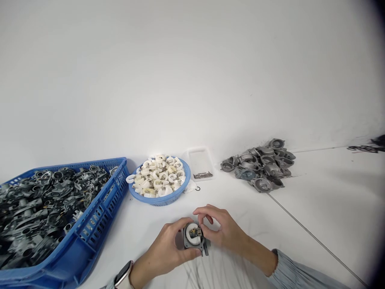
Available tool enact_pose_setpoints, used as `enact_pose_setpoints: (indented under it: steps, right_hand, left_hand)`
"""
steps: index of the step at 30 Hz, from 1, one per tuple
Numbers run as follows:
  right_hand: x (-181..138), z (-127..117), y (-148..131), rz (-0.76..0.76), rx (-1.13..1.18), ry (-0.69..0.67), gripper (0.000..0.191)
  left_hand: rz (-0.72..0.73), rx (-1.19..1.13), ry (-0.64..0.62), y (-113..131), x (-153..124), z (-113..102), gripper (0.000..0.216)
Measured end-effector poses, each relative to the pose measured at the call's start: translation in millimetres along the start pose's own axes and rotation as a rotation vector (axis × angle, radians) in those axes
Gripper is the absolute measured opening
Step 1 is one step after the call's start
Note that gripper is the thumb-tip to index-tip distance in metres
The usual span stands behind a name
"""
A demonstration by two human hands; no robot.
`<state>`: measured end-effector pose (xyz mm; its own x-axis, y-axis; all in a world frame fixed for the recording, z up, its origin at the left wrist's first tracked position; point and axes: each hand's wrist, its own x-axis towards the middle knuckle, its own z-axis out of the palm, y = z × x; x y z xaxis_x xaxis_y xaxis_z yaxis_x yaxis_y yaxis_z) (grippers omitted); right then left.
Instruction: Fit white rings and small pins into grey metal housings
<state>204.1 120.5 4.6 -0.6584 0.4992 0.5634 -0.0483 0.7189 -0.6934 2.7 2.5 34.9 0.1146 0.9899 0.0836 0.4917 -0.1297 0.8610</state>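
My left hand [168,245] grips a grey carburetor body [187,241] between fingers and thumb, its open side facing up. A white float [192,237] lies inside the body, with small brass parts showing in the middle. My right hand [221,228] is at the body's right edge, thumb and fingers drawn together beside the float's hinge. Whatever those fingertips pinch is too small or hidden to make out. Beyond the hands, a round blue basket [162,199] is heaped with white floats [159,174].
A large blue crate [105,216] of carburetor bodies [51,204] fills the left. Behind the hands stands a white tray [200,158] with metal pins [203,175]. Grey float bowls [264,160] are piled back right, against the wall. A thin rod [315,237] runs toward the lower right.
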Motion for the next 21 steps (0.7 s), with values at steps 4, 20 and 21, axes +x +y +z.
enact_pose_setpoints:
  steps: [4, 20, 21]
  right_hand:
    - [-1.7, -4.0, -1.1, -0.031, 0.021, -0.041, 0.047]
    - [-5.5, -8.6, -3.4, -0.033, 0.038, -0.118, 0.06]
    - [-5.7, -8.6, -3.1, -0.036, 0.032, -0.116, 0.06]
  left_hand:
    - [0.005, 0.008, -0.008, 2.2, -0.8, 2.9, 0.052]
    - [0.012, 0.038, -0.011, -0.8, -1.4, 1.1, 0.059]
    - [0.014, 0.037, -0.01, -0.7, -1.2, 1.1, 0.06]
